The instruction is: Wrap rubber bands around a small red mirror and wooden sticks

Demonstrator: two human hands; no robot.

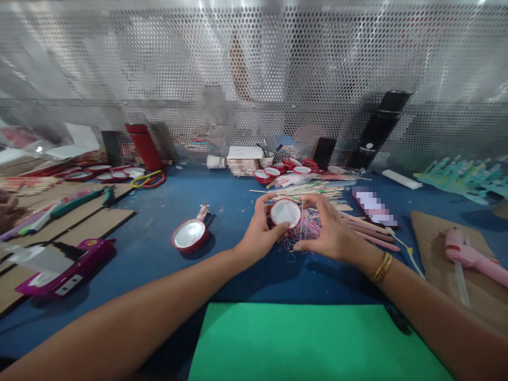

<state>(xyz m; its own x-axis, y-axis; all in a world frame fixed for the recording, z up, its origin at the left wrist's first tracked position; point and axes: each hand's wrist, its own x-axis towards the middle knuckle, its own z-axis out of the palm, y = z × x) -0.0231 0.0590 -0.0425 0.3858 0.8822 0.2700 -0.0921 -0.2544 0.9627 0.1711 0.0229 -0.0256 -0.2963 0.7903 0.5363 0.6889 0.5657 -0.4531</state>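
Note:
My left hand grips a small round red-rimmed disc with a white face, like a little hand drum, thumb at its lower edge and fingers curled round the far side. Beside it, my right hand has thumb and index finger spread in a curve, with a thin pale thread stretched between their tips. More thread crosses the disc's face. Beneath both hands lies a tangle of coloured threads. A similar red-rimmed drum with a small figure attached at its far side rests on the blue table to the left.
Thin sticks and several red-rimmed discs lie behind my hands. A green sheet is in front. On the right are a pink glue gun and black bottle; at left, a purple power strip and red bottle.

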